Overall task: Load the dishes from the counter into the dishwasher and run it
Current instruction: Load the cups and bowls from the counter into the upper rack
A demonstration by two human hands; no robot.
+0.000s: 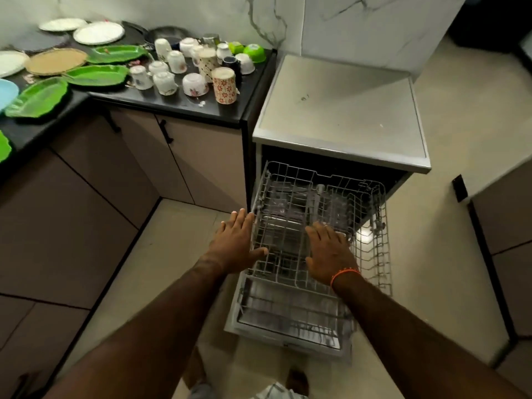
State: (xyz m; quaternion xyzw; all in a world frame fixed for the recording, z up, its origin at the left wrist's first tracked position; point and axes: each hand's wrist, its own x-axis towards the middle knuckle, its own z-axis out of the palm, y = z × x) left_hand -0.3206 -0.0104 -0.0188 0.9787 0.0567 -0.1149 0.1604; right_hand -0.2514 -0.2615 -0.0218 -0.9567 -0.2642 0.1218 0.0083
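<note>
The dishwasher (339, 110) stands open, its door (288, 318) folded down. An empty wire upper rack (371, 226) is pulled out over the door. My left hand (236, 240) hovers flat at the rack's left edge, fingers straight, thumb over the wires. My right hand (328, 249) is spread flat over the rack's middle; whether it touches the wires I cannot tell. On the black counter (161, 102) at upper left stand several upturned cups (164, 82), a floral tumbler (224, 84), green bowls (254, 51), green leaf-shaped plates (37, 96) and white plates (98, 33).
Brown cabinet doors (95, 182) run under the L-shaped counter on the left. A second cabinet (503, 220) stands at the right. Pale tiled floor (446, 254) surrounds the open door. A marbled wall (288, 21) rises behind.
</note>
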